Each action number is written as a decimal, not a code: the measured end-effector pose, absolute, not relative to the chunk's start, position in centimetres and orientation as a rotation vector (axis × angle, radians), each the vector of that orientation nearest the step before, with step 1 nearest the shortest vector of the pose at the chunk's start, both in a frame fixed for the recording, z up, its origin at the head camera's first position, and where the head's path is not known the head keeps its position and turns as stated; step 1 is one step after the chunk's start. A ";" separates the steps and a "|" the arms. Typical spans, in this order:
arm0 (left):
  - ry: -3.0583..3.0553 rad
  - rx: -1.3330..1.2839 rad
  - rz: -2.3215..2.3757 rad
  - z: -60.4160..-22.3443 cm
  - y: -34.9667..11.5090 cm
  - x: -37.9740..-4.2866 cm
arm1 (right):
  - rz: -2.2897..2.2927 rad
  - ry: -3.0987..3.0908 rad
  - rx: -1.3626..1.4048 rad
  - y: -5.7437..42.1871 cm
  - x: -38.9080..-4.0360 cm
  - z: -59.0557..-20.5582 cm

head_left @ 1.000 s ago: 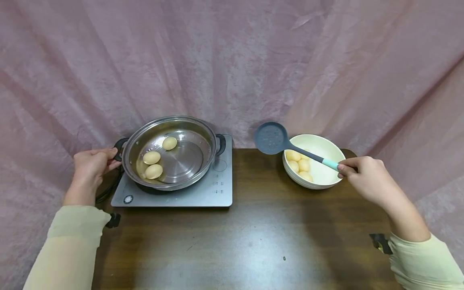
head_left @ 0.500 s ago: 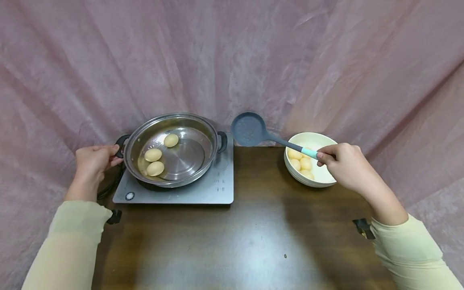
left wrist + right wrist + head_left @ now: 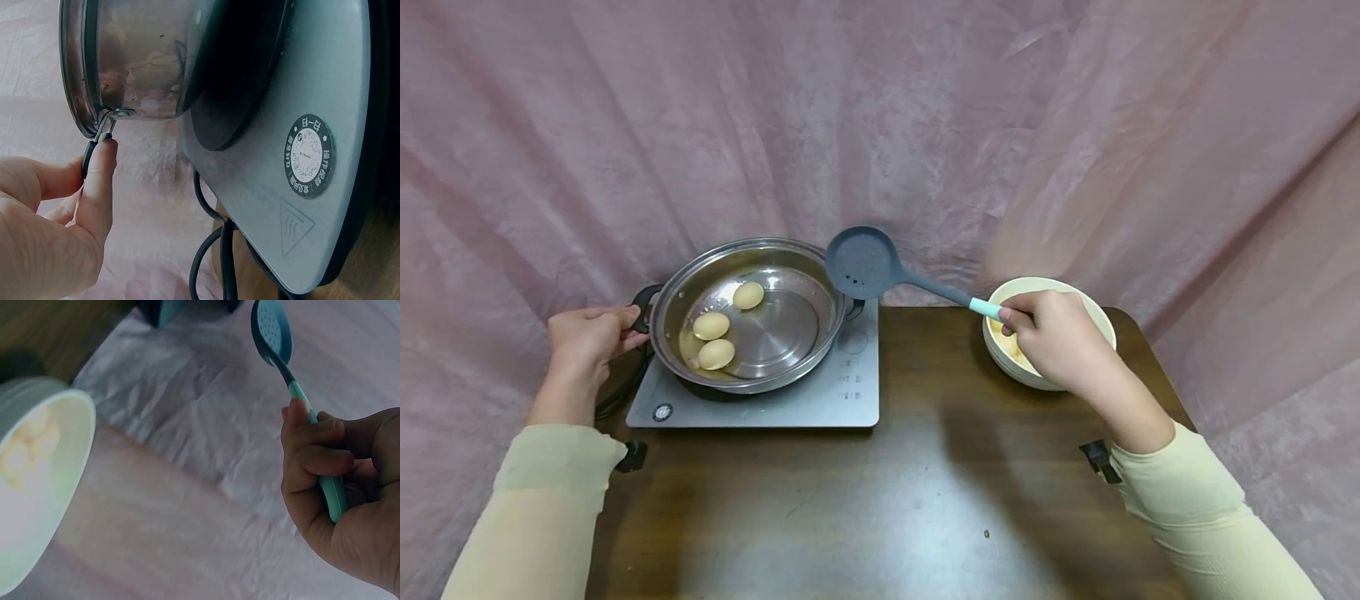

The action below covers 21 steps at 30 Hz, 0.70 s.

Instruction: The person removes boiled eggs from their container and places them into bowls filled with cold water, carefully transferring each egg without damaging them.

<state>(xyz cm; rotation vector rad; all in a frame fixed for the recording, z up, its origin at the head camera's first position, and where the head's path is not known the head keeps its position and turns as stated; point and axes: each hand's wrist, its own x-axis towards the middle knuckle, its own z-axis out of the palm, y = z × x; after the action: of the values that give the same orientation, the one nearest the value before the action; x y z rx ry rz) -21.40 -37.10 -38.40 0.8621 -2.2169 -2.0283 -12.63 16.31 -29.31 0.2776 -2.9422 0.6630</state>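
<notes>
My left hand [image 3: 587, 343] pinches the black side handle [image 3: 643, 308] of a steel pot [image 3: 775, 333]; in the left wrist view thumb and fingers close on that handle [image 3: 90, 156]. Inside the pot, 3 eggs [image 3: 715, 354] lie in shallow liquid on the left side. My right hand [image 3: 1056, 337] grips the mint-green handle end of a grey slotted skimmer [image 3: 863, 262]. Its round head is bare and overlaps the pot's right rim in the head view. Fingers curl round the handle [image 3: 334, 494] in the right wrist view. Behind the right hand is a cream bowl [image 3: 1097, 312] with several pale yellow eggs.
Under the pot is a flat grey induction cooker [image 3: 820, 408], with black cables [image 3: 212, 250] at its left. The cooker and bowl stand towards the back of a brown wooden table [image 3: 850, 500]. Pink curtains [image 3: 880, 125] hang close behind and at both sides.
My right hand has carried the skimmer leftward, from over the bowl's left side to the pot's right rim. My left hand keeps its hold on the pot handle; the eggs have stayed put.
</notes>
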 end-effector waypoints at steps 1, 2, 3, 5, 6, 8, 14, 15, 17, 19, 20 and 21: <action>-2.216 0.866 -2.031 -38.4 -37.2 -21.3 | 0.664 -2.930 0.297 15.8 -12.7 -29.5; -2.223 0.869 -2.027 -38.4 -37.2 -21.2 | 0.663 -2.921 0.316 15.2 -12.8 -29.7; -2.225 0.868 -2.028 -38.4 -37.2 -21.1 | 0.658 -2.914 0.330 14.7 -12.9 -29.8; -2.226 0.862 -2.029 -38.4 -37.2 -21.0 | 0.646 -2.913 0.346 13.6 -13.0 -30.1; -2.226 0.856 -2.028 -38.4 -37.2 -21.0 | 0.637 -2.917 0.348 13.1 -13.1 -30.1; -2.226 0.846 -2.032 -38.4 -37.1 -20.9 | 0.621 -2.920 0.358 12.0 -13.3 -30.2; -2.218 0.860 -2.044 -38.5 -37.0 -20.6 | 0.590 -2.939 0.444 9.2 -13.8 -30.9; -2.235 0.857 -2.027 -38.5 -37.0 -20.6 | 0.586 -2.946 0.456 8.8 -13.9 -30.9; -2.254 0.851 -2.003 -38.4 -36.9 -20.6 | 0.569 -2.965 0.471 8.2 -13.9 -31.0; -2.273 0.831 -1.989 -38.2 -36.8 -20.6 | 0.551 -2.977 0.479 7.6 -14.0 -31.0; -2.278 0.820 -1.985 -38.2 -36.7 -20.6 | 0.536 -2.985 0.481 7.4 -14.0 -31.1; -2.277 0.814 -1.986 -38.1 -36.6 -20.7 | 0.521 -2.992 0.483 7.2 -14.0 -31.1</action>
<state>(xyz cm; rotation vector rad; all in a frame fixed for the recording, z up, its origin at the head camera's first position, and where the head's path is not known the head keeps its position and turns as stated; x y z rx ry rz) -20.68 -36.61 -38.10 0.8141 -2.2774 -1.9861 -14.00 7.21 -31.14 0.4829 -2.9925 0.5214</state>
